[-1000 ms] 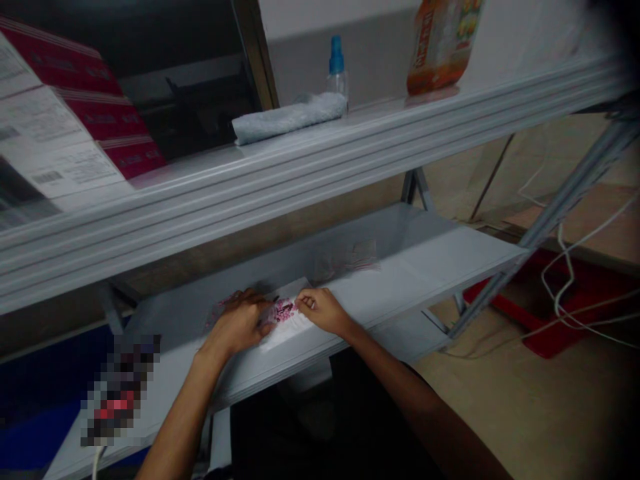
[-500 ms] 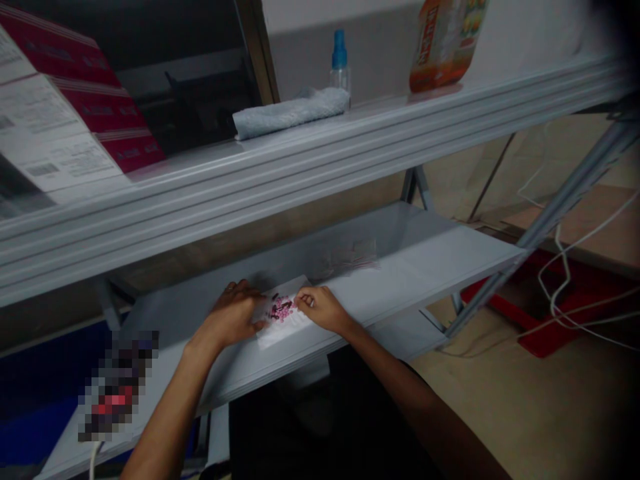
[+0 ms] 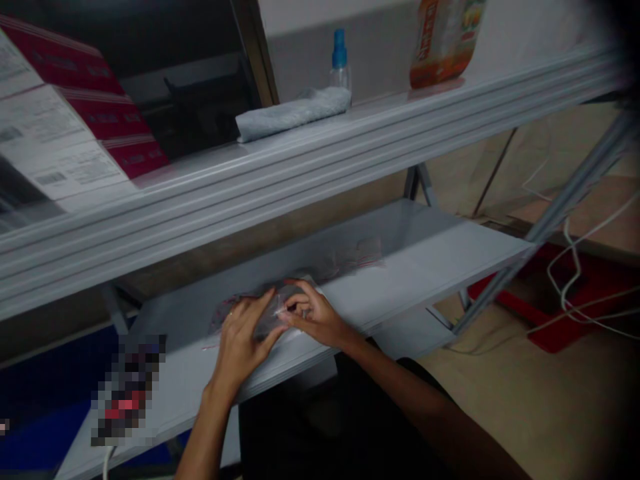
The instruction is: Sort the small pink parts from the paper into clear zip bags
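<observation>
Clear thin plastic, apparently a bag (image 3: 277, 305), lies under and between my hands on the lower shelf (image 3: 425, 250). My left hand (image 3: 245, 330) rests over it, thumb and index finger stretched wide apart. Beyond that hand, a part of the plastic with dark and reddish bits (image 3: 220, 315) shows at its left. My right hand (image 3: 315, 313) meets it from the other side, fingers curled and pinched on the plastic near my left thumb. A small dark spot shows at the right fingertips, too small to name. A pale sheet (image 3: 316, 283) lies beneath, mostly hidden.
Several flat clear bags (image 3: 367, 252) with red lines lie further along the shelf. A blurred-out dark and red object (image 3: 127, 393) sits at left, with a white cable. Above run an upper shelf (image 3: 320, 153), pink boxes (image 3: 115, 113), a cloth (image 3: 295, 115) and a spray bottle (image 3: 339, 60).
The pink and dark pieces on the pale sheet are now covered by clear plastic and my hands. My hands have come closer together, the left moving right with its thumb spread.
</observation>
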